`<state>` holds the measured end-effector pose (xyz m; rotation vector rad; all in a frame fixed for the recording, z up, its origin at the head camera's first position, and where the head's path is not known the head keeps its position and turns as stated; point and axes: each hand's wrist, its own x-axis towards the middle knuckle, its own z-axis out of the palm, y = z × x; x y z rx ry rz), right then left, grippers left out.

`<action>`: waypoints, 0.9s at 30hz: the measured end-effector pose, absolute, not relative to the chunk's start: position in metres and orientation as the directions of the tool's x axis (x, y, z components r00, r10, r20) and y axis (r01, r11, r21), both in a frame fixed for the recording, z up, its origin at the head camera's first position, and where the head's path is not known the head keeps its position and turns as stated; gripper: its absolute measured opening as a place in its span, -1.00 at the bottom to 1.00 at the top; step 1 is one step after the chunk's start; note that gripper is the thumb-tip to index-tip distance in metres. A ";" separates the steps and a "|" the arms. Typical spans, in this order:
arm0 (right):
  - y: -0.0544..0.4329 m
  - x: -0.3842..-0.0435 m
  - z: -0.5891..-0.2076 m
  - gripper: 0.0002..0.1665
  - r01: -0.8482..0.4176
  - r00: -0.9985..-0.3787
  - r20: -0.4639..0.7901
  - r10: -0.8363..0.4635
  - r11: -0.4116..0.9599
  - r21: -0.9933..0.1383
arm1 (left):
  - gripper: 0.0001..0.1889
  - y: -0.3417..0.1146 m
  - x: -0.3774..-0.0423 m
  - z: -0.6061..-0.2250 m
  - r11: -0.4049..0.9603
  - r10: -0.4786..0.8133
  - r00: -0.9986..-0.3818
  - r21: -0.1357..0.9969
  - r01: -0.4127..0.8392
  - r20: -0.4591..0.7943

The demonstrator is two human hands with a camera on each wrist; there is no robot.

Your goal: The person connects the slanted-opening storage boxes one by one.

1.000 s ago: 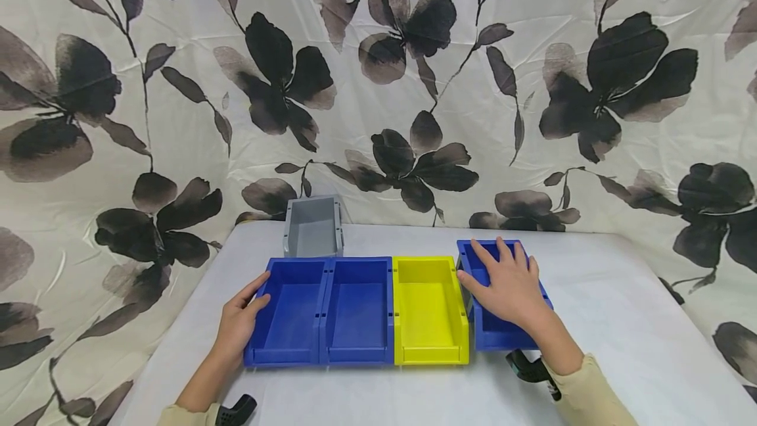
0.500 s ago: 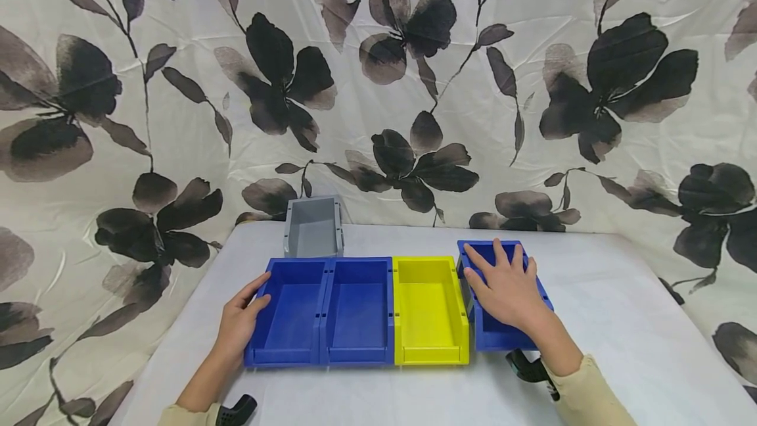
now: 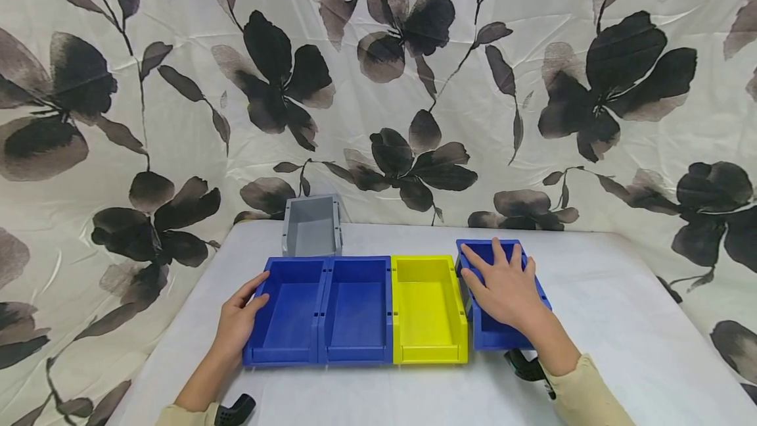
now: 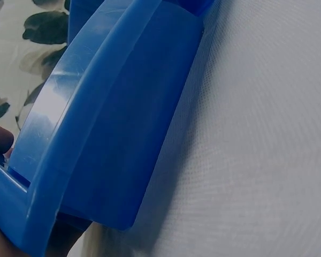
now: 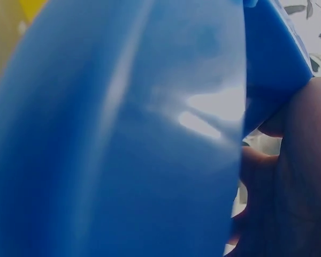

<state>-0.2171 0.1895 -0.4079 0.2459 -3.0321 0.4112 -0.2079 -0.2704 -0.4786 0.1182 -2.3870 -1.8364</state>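
Note:
A row of joined storage bins sits on the white table in the head view: a left blue bin [image 3: 290, 311], a middle blue bin [image 3: 358, 311] and a yellow bin [image 3: 429, 307]. My left hand [image 3: 234, 321] holds the left wall of the left blue bin, thumb and fingers at its rim; the left wrist view shows that bin's side [image 4: 134, 107] close up. To the right, a separate blue bin [image 3: 499, 339] stands slightly askew, a narrow gap from the yellow one. My right hand [image 3: 508, 288] lies over it with spread fingers, partly hiding its inside.
A smaller grey bin [image 3: 312, 229] stands behind the left end of the row, near the back edge of the table [image 3: 402, 396]. Behind the table hangs a white cloth [image 3: 331, 169] with dark flowers. Dark wrist devices [image 3: 235, 409] sit at both sleeves.
My right hand's index finger has shifted a little left and its thumb has drawn slightly inward over the separate blue bin. The left hand and the bins keep their places.

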 end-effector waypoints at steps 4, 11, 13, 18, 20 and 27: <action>0.189 -0.217 -0.409 -0.31 -0.166 -0.985 0.097 -0.146 0.955 -0.246 | -0.52 -0.270 -0.208 -0.478 0.255 -0.139 -0.989 0.967 0.012 0.049; 0.189 -0.217 -0.414 -0.32 -0.164 -0.984 0.107 -0.144 0.963 -0.212 | -0.52 -0.271 -0.208 -0.479 0.258 -0.135 -0.990 0.966 0.012 0.049; 0.189 -0.217 -0.416 -0.33 -0.164 -0.984 0.105 -0.144 0.964 -0.210 | -0.52 -0.270 -0.208 -0.479 0.259 -0.135 -0.990 0.966 0.010 0.047; 0.188 -0.217 -0.421 -0.34 -0.162 -0.984 0.101 -0.144 0.965 -0.204 | -0.52 -0.270 -0.208 -0.481 0.251 -0.136 -0.990 0.968 0.006 0.042; 0.188 -0.217 -0.422 -0.34 -0.159 -0.985 0.100 -0.142 0.967 -0.198 | -0.52 -0.270 -0.208 -0.481 0.251 -0.137 -0.990 0.968 0.002 0.037; 0.186 -0.217 -0.424 -0.34 -0.156 -0.985 0.098 -0.139 0.967 -0.199 | -0.52 -0.271 -0.208 -0.479 0.264 -0.139 -0.989 0.964 0.006 0.044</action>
